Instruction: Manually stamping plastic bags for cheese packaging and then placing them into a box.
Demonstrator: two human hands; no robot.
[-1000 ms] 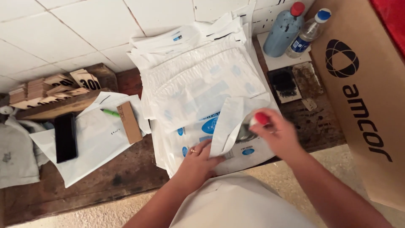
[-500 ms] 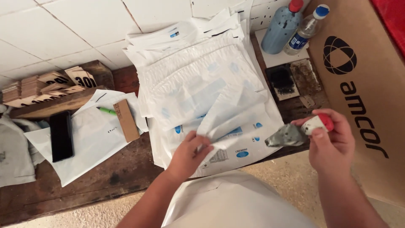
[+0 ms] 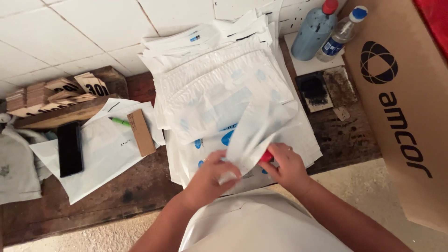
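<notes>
The right hand (image 3: 285,164), out to the side half a second ago, is back at the bag (image 3: 254,135), closed on a red-topped stamp (image 3: 266,157) (mostly hidden). The left hand (image 3: 210,179) pinches the bag's raised flap over the pile (image 3: 219,88) on the tabletop (image 3: 93,205).

The small red object (image 3: 267,156) in the right hand (image 3: 285,167) shows only as a sliver — a lifted white plastic flap (image 3: 254,133) and the fingers (image 3: 280,150) cover the rest, so its kind cannot be told. The left hand (image 3: 211,176) pinches the flap's lower end, hiding its edge. The brown cardboard box (image 3: 401,107) is cut off by the right edge, the grey cloth (image 3: 16,165) by the left. The lower white padded mailers (image 3: 219,93) in the stack lie mostly under the top ones. The dark wooden bench (image 3: 116,196) is largely covered — its far side is hidden.
</notes>
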